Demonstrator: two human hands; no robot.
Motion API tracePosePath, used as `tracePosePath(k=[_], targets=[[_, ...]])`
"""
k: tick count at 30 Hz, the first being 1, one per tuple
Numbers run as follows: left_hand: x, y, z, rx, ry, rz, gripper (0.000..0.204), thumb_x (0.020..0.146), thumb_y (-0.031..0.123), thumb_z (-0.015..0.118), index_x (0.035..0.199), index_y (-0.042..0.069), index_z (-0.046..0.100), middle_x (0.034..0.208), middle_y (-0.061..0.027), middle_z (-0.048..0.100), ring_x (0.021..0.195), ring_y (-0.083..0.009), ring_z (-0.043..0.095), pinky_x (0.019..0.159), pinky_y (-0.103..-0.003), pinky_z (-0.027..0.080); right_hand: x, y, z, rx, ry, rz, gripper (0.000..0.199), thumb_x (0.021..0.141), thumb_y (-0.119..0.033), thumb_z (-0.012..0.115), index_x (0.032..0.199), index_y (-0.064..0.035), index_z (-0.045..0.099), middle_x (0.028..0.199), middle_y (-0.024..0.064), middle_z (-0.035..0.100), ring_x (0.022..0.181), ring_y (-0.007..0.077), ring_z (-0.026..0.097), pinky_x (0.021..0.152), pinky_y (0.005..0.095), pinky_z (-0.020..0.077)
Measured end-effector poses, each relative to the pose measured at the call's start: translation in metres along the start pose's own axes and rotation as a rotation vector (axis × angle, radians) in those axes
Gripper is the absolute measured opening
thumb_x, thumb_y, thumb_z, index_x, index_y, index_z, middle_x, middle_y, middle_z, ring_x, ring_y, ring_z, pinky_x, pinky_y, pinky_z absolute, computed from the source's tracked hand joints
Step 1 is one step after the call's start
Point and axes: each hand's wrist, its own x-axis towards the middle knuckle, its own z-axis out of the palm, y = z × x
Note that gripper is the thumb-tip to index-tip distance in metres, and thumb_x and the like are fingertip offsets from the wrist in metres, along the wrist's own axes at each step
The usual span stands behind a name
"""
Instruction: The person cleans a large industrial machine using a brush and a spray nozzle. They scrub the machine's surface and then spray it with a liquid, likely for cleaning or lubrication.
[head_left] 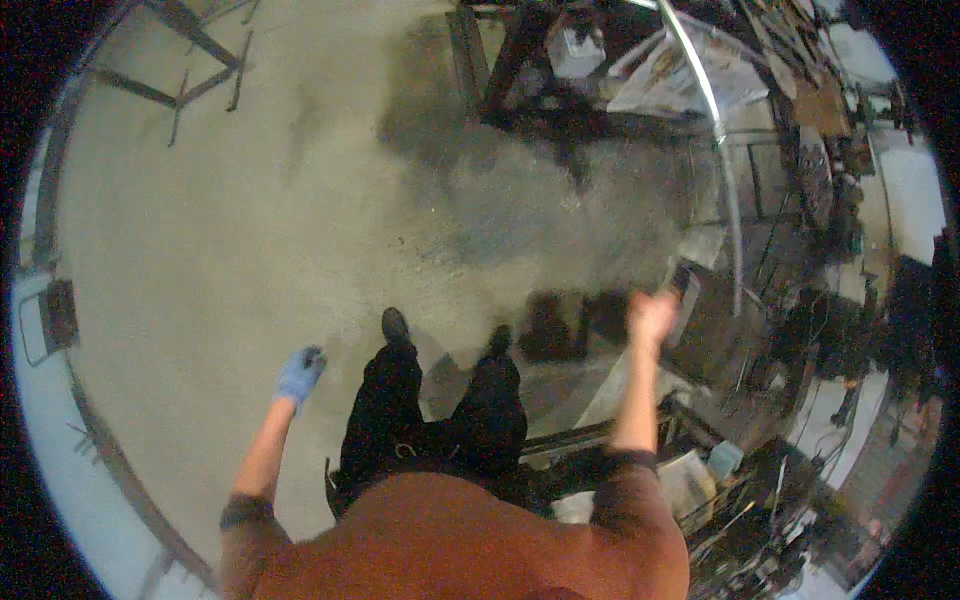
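Observation:
My left hand wears a light blue glove with dark patches about the fingers. It hangs out to the left of my legs, above the floor and away from other things. Its fingers are too small and blurred to make out. Out to the right, my bare right hand is closed around a dark, narrow object, perhaps a handle. A pale, flat shape lies beside this object; whether the two are joined does not show.
A dark metal frame stands at the far left. Ahead, a low dark bench holds a white container and crumpled sheeting. A long shiny bar curves down at the right. Cluttered shelving and bins flank my right side.

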Motion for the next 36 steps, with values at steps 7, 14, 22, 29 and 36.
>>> tracePosePath(k=[7, 14, 22, 29, 36], targets=[[-0.084, -0.176, -0.020, -0.090, 0.106, -0.104, 0.023, 0.080, 0.022, 0.049, 0.092, 0.004, 0.055, 0.068, -0.0044, 0.055, 0.058, -0.0129, 0.049, 0.053, -0.027, 0.042, -0.369, -0.241, 0.137, 0.536, -1.056, -0.671, 0.023, 0.066, -0.016, 0.059, 0.082, -0.0008, 0.054, 0.072, 0.0133, 0.056, 0.065, 0.0230, 0.053, 0.061, 0.0341, 0.0432], [-0.098, -0.183, 0.005, -0.356, -0.249, -0.030, 0.022, 0.078, 0.010, 0.050, 0.098, 0.001, 0.054, 0.075, -0.0077, 0.058, 0.063, -0.0160, 0.055, 0.053, -0.027, 0.046, -0.347, -0.171, 0.077, 0.334, -1.248, -0.340, 0.017, 0.067, -0.016, 0.056, 0.077, -0.0022, 0.056, 0.075, 0.0140, 0.055, 0.067, 0.0211, 0.053, 0.065, 0.0326, 0.0430], [-0.038, -0.150, -0.108, -0.459, -0.038, 0.272, 0.024, 0.077, 0.010, 0.048, 0.097, 0.000, 0.055, 0.082, -0.0083, 0.058, 0.067, -0.0132, 0.055, 0.057, -0.025, 0.045, -0.331, 0.174, 0.008, -0.572, -0.735, 0.003, 0.017, 0.063, -0.024, 0.059, 0.070, -0.0079, 0.059, 0.084, 0.0112, 0.059, 0.074, 0.0251, 0.057, 0.062, 0.0360, 0.0456], [-0.032, -0.159, -0.141, -0.426, -0.079, 0.084, 0.021, 0.076, 0.004, 0.049, 0.096, 0.001, 0.055, 0.077, -0.0088, 0.057, 0.061, -0.0164, 0.056, 0.051, -0.027, 0.047, -0.350, 0.127, 0.035, -0.681, -0.791, -0.568, 0.017, 0.057, -0.022, 0.060, 0.069, -0.0098, 0.060, 0.069, 0.0122, 0.059, 0.069, 0.0279, 0.058, 0.066, 0.0390, 0.0421], [-0.043, -0.138, -0.133, -0.574, -0.091, 0.029, 0.016, 0.075, 0.003, 0.049, 0.089, 0.001, 0.054, 0.072, -0.0077, 0.055, 0.059, -0.0174, 0.056, 0.049, -0.028, 0.047, -0.285, 0.100, 0.112, 0.334, -0.666, -0.161, 0.014, 0.059, -0.020, 0.059, 0.064, -0.0064, 0.057, 0.063, 0.0090, 0.058, 0.055, 0.0253, 0.057, 0.052, 0.0336, 0.0452]])
